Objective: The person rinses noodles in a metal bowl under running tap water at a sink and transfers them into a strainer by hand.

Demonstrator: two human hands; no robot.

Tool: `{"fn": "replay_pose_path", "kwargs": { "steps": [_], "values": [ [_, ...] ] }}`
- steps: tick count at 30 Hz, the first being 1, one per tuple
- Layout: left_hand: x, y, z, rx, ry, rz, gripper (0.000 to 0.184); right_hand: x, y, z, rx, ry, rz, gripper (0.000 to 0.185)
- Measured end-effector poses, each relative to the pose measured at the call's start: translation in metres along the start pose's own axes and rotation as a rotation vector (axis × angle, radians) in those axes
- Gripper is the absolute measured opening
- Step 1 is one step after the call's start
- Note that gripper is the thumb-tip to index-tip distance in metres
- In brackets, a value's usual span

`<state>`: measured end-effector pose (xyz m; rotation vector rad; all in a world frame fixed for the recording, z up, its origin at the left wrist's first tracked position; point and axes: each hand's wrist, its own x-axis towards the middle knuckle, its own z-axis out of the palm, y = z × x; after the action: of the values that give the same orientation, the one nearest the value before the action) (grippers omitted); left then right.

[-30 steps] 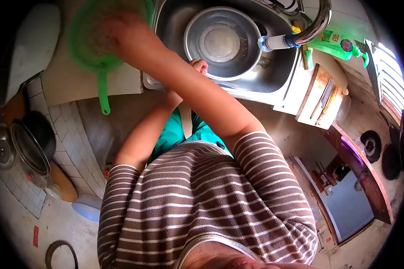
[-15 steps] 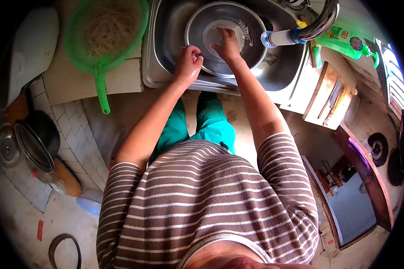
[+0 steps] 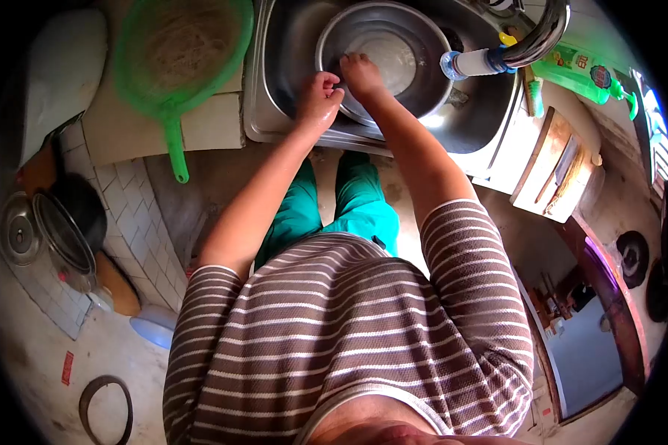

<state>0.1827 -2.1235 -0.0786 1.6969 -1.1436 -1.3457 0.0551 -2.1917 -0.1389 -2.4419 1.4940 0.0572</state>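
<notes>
A round metal basin [image 3: 436, 55] stands in the steel sink [image 3: 276, 48], and its bottom looks wet or filled with water. My left hand [image 3: 321, 100] is at the basin's near left rim, its fingers curled in. Whatever it may be holding is too small or hidden to tell. Just beside it, inside the basin's left part, my right hand [image 3: 361, 76] has its fingers bent down and drawn together. Anything between them is hidden from above. The two hands are close, with a small gap between them.
A green strainer [image 3: 172, 119] holding pale noodle-like strands rests on the left counter. The faucet [image 3: 531, 48] reaches over the sink's right side. Further right are a green soap bottle [image 3: 575, 74], a brush [image 3: 534, 96] and a wooden board with a knife [image 3: 553, 167].
My right hand has moved left toward my left hand, and its spread fingers have bent together. The bright ripple in the basin has gone. The whole view has shifted slightly.
</notes>
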Motion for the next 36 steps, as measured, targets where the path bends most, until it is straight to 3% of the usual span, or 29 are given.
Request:
{"fn": "replay_pose_path", "kwargs": {
  "steps": [4,8,11,12,14,16,17,18,19,20,22,23,24,25,26,27,28,31,32,35,36],
  "values": [
    [0.0,0.002,0.001,0.042,0.029,0.053,0.024,-0.003,0.011,0.009,0.109,0.082,-0.067,0.015],
    [0.003,0.005,0.0,-0.022,0.038,0.028,0.021,0.003,0.018,0.014,0.157,0.055,0.018,0.013],
    [0.005,-0.001,0.001,-0.054,0.09,0.023,0.023,-0.002,0.002,-0.036,0.637,0.178,0.256,0.008],
    [0.006,-0.001,0.001,-0.023,0.103,0.014,0.023,0.0,-0.007,-0.053,0.632,0.177,0.251,0.008],
    [0.011,-0.005,-0.002,-0.013,0.092,0.037,0.026,0.003,-0.033,-0.099,0.996,0.351,0.235,0.012],
    [0.017,-0.022,0.004,-0.054,0.16,0.119,0.028,0.008,-0.071,-0.157,0.974,0.436,0.137,0.011],
    [0.024,-0.042,0.011,-0.132,0.165,0.11,0.031,0.01,-0.092,-0.181,1.182,0.487,0.053,0.012],
    [0.012,-0.004,0.002,-0.16,0.119,0.051,0.039,0.014,-0.113,-0.2,1.387,0.539,-0.036,0.013],
    [0.012,-0.041,0.003,-0.692,-0.037,-0.15,0.046,0.021,-0.134,-0.213,1.431,0.587,-0.081,0.015],
    [0.016,-0.049,0.003,-0.532,0.004,-0.074,0.051,0.028,-0.152,-0.221,1.475,0.634,-0.125,0.016],
    [0.023,-0.062,0.002,-0.192,0.118,0.05,0.061,0.043,-0.173,-0.231,1.158,0.614,-0.24,0.019],
    [0.012,-0.029,-0.003,-0.059,0.152,0.094,0.058,0.052,-0.182,-0.221,1.155,0.619,-0.231,0.019],
    [-0.002,-0.002,-0.007,0.075,0.188,0.14,0.054,0.063,-0.188,-0.206,0.997,0.682,-0.372,0.023],
    [0.002,-0.007,-0.004,0.077,0.18,0.145,0.054,0.067,-0.189,-0.202,0.831,0.739,-0.51,0.026],
    [0.005,-0.013,-0.002,-0.098,0.172,-0.022,0.053,0.061,-0.183,-0.195,0.827,0.742,-0.504,0.026],
    [0.009,-0.018,0.0,-0.276,0.168,-0.192,0.051,0.046,-0.172,-0.196,0.912,0.723,-0.454,0.029],
    [0.009,-0.018,0.001,-0.28,0.169,-0.196,0.051,0.031,-0.158,-0.194,0.999,0.699,-0.402,0.032],
    [0.018,0.0,-0.005,-0.32,-0.069,-0.321,0.044,-0.009,-0.073,-0.15,0.712,0.757,-0.087,0.036],
    [0.006,0.033,-0.006,-0.329,-0.03,-0.318,0.041,-0.028,-0.043,-0.149,0.63,0.726,0.042,0.038],
    [0.001,0.049,0.006,-0.459,0.001,-0.263,0.043,-0.091,0.056,-0.103,0.193,0.59,0.525,0.053],
    [0.003,0.049,0.012,-0.461,-0.016,-0.233,0.045,-0.112,0.1,-0.07,0.216,0.595,0.557,0.058]
  ]
}}
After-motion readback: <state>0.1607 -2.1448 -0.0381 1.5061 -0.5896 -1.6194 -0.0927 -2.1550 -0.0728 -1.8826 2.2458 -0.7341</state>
